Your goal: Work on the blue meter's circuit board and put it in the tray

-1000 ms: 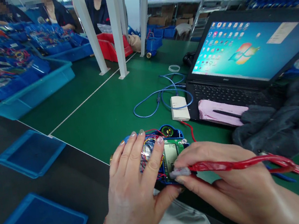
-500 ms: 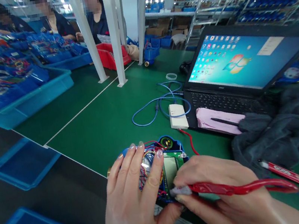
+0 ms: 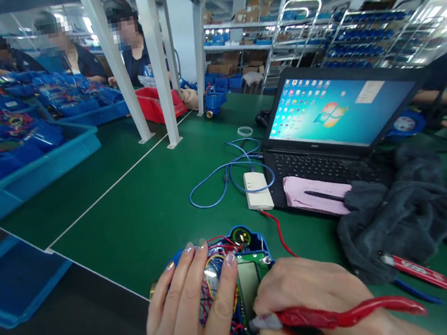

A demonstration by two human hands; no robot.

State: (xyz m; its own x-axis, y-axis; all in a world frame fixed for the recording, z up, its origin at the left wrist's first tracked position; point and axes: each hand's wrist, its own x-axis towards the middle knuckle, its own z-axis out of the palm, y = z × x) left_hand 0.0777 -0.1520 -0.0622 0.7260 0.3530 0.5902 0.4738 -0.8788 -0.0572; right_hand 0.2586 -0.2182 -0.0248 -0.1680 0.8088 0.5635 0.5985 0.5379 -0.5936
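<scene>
A blue meter housing [image 3: 261,240] lies with its inside exposed at the table's front edge, showing coloured wires, a green circuit board [image 3: 258,257] and a grey display [image 3: 248,281]. My left hand [image 3: 187,315] is spread across its left part and grips it; the thumb is mostly hidden. Between the thumb and fingers of my right hand [image 3: 315,294] is a grey-tipped connector [image 3: 265,322] on a red cable [image 3: 336,316]. Its tip meets the board's lower edge below the display; the exact contact is hidden. The right fingers rest along the board's right side.
Beyond the meter, a white interface box [image 3: 259,198] with a blue cable [image 3: 212,204] sits beside a laptop [image 3: 325,165]. Right lie a dark cloth [image 3: 397,219] and a red-and-white stick [image 3: 420,271]. Left stand blue trays [image 3: 38,173] of meters. White posts [image 3: 156,59] rise ahead; several people sit beyond.
The camera view has shifted, so the table, laptop and hands appear lower and farther left. Both hands keep about the same places on the meter, with the connector still at the board's lower edge.
</scene>
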